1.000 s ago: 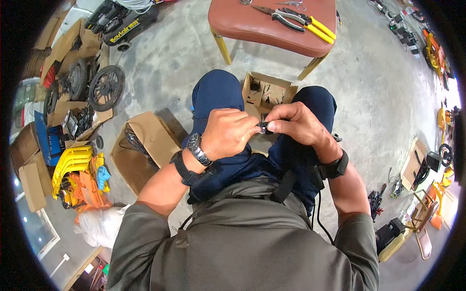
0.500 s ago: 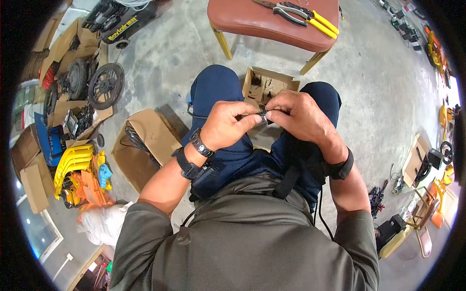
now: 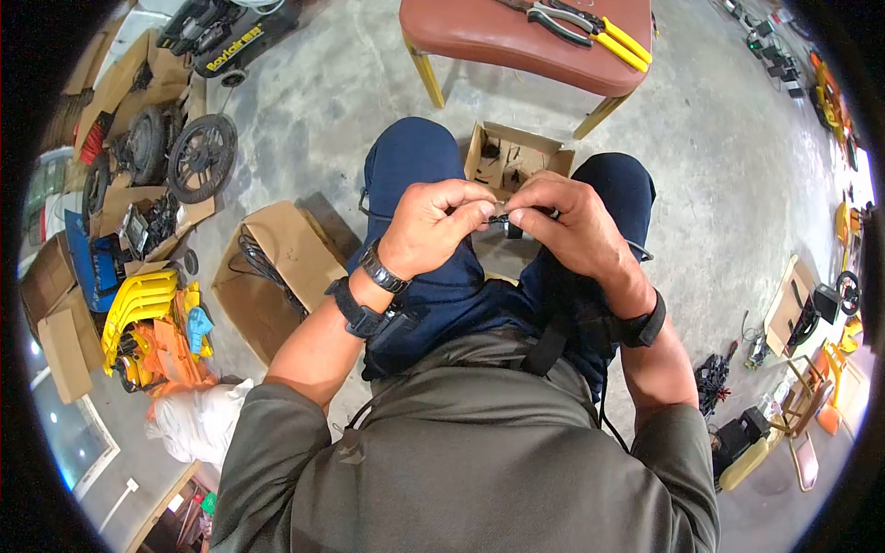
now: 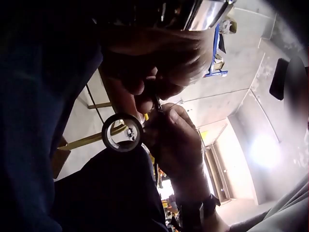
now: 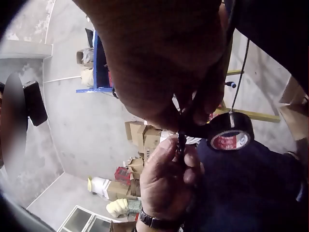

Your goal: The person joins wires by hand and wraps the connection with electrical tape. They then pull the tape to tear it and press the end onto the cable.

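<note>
Between the knees, my left hand point(image 3: 429, 226) pinches a thin dark wire point(image 3: 498, 219) with thumb and fingertips. Close beside it, my right hand point(image 3: 576, 226) pinches the same wire. A roll of black electrical tape point(image 5: 242, 123) hangs beside the fingers in the right wrist view. Its loose strip point(image 5: 197, 130) runs to the wire at the right fingertips. The left wrist view shows the roll point(image 4: 107, 131) edge-lit below both hands. Most of the wire is hidden by the fingers.
A small open cardboard box point(image 3: 530, 138) with scraps sits beyond the knees. Behind it, a brown padded stool point(image 3: 489, 35) bears yellow-handled pliers point(image 3: 622, 44). At the left stands a larger carton point(image 3: 300, 244) with black cables point(image 3: 263, 263).
Both hands have shifted slightly around the wire, and the left fingers have opened into a flatter pinch. The head view has tilted, so the scissors on the stool have left the picture.
</note>
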Motion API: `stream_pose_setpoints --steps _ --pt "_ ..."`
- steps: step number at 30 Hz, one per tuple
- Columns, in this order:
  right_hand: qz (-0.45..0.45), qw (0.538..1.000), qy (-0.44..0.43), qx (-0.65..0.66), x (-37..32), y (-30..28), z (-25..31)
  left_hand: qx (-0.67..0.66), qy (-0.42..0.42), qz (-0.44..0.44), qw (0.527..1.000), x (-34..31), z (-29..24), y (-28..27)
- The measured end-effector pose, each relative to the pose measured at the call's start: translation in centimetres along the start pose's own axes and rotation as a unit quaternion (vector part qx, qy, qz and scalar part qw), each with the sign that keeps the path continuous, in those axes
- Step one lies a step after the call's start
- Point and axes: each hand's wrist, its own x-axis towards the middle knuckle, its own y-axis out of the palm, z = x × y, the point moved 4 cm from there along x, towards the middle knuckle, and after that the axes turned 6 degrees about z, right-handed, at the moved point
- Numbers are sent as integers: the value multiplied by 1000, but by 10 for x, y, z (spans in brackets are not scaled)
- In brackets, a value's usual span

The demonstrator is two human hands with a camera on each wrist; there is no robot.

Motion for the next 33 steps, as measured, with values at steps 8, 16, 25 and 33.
stream_pose_setpoints --steps 8,16,25,33 --pt "21 998 17 -55 6 0 7 50 52 -20 997 -5 -3 1" --pt "26 998 52 -37 10 2 8 69 113 -23 991 -6 -6 1" --pt "13 996 4 -93 9 2 14 88 124 -17 988 -5 -6 1" --pt "12 995 -18 -102 12 1 13 103 86 -21 991 -5 -6 0"
